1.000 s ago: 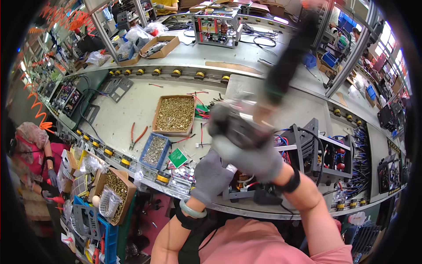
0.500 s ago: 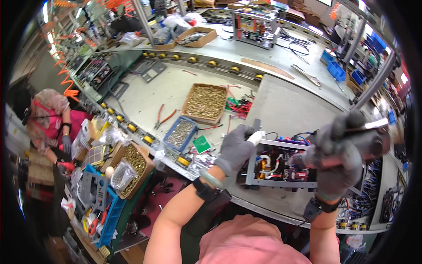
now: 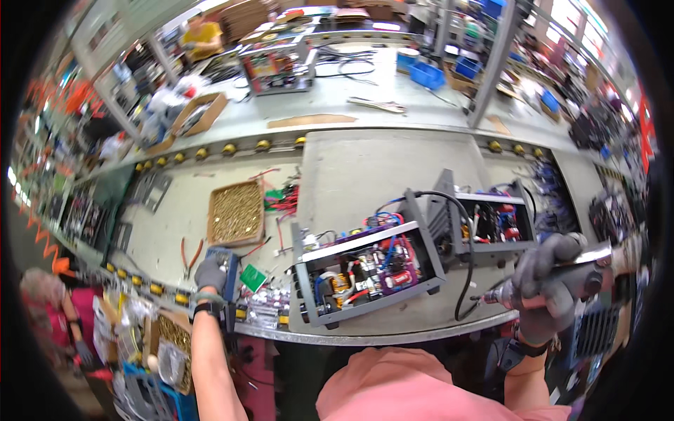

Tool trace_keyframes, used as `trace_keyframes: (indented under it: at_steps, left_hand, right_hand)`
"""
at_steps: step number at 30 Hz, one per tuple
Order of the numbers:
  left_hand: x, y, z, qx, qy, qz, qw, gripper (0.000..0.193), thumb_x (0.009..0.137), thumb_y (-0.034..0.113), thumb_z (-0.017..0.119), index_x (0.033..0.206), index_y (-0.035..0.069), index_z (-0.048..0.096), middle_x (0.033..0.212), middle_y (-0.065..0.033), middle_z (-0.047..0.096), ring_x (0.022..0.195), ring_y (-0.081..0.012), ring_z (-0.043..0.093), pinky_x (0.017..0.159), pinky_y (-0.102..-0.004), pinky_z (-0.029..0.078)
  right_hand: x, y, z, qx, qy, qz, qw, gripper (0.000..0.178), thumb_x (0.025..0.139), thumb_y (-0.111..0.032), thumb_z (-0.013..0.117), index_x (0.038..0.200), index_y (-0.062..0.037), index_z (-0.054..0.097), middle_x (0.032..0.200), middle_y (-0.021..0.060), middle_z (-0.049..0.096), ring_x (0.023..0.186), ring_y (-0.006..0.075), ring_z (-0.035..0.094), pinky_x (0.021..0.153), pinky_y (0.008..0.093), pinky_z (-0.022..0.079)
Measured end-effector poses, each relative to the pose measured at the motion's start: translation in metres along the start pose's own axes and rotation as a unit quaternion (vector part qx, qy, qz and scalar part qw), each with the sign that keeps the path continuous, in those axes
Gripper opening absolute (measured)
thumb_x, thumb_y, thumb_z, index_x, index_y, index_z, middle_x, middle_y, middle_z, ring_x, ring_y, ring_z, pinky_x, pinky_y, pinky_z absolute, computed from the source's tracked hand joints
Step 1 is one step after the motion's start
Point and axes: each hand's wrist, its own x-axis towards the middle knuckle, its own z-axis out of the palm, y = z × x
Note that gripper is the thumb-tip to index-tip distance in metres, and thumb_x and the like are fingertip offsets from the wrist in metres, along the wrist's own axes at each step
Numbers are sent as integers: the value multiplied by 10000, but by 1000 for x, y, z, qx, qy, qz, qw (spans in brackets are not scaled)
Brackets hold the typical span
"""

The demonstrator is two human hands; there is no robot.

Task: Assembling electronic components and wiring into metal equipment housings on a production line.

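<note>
My left hand (image 3: 210,274), in a grey glove, reaches over the blue bin (image 3: 227,258) of small metal parts; its fingertips are hidden. My right hand (image 3: 546,284), also gloved, is wrapped round a dark power screwdriver (image 3: 591,278), whose bit points left. Between the hands an open metal chassis (image 3: 419,264) stands on the bench, with circuit boards, coils and coloured wires showing inside. Behind it to the right is a second open chassis (image 3: 489,247). A black cable (image 3: 469,256) loops down between that chassis and the screwdriver tip.
A cardboard box (image 3: 236,214) full of brass-coloured fasteners sits beyond the blue bin. Near it lie orange-handled pliers (image 3: 189,258), a green card (image 3: 253,278) and red wires (image 3: 284,200). A roller rail (image 3: 229,149) crosses behind. A co-worker (image 3: 60,309) is at the left.
My left hand has left the chassis and moved left to the blue bin. My right hand still grips the screwdriver, now right of the chassis. The view has turned to the right.
</note>
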Motion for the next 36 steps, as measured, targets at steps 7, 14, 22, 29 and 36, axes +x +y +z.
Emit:
trace_keyframes:
  at_steps: [7, 14, 22, 29, 36]
  left_hand:
    - [14, -32, 18, 21, -73, -1, 997, 327, 780, 220, 677, 1037, 19, 699, 1066, -232, 688, 984, -380, 671, 866, -433, 533]
    - [4, -37, 22, -49, -69, -1, 996, 267, 800, 180, 750, 971, -19, 703, 874, -160, 726, 813, -274, 692, 728, -396, 544]
    - [7, -44, 23, -254, 27, -101, 961, 157, 888, 102, 606, 817, -22, 673, 634, -115, 643, 447, -179, 585, 404, -319, 441]
    - [-41, 44, -63, -637, -21, -80, 766, 185, 943, 218, 629, 1036, 59, 634, 700, 12, 573, 490, -60, 470, 397, -196, 332]
    - [-231, 252, -136, -707, -195, 155, 661, 248, 962, 273, 614, 1115, 78, 624, 803, -9, 577, 619, -69, 500, 478, -208, 376]
  right_hand:
    - [-13, -4, -17, -39, 46, -16, 998, 523, 735, -95, 760, 1186, -92, 496, 903, 90, 563, 646, 157, 596, 548, 310, 515]
    - [-24, 2, -33, -64, 62, -36, 995, 547, 784, -185, 691, 1276, -84, 472, 801, 55, 510, 545, 135, 510, 446, 269, 474]
    - [-28, -3, -55, -49, -35, -89, 994, 515, 796, -142, 681, 1268, -82, 482, 846, 69, 540, 584, 145, 544, 473, 282, 498]
    - [-24, -10, -39, 12, -3, -73, 997, 512, 787, -85, 703, 1253, -87, 490, 886, 77, 546, 646, 185, 591, 499, 330, 529]
    - [-6, 1, -15, 92, -22, -124, 988, 517, 798, -104, 610, 1300, -75, 491, 905, 78, 545, 670, 185, 600, 573, 335, 548]
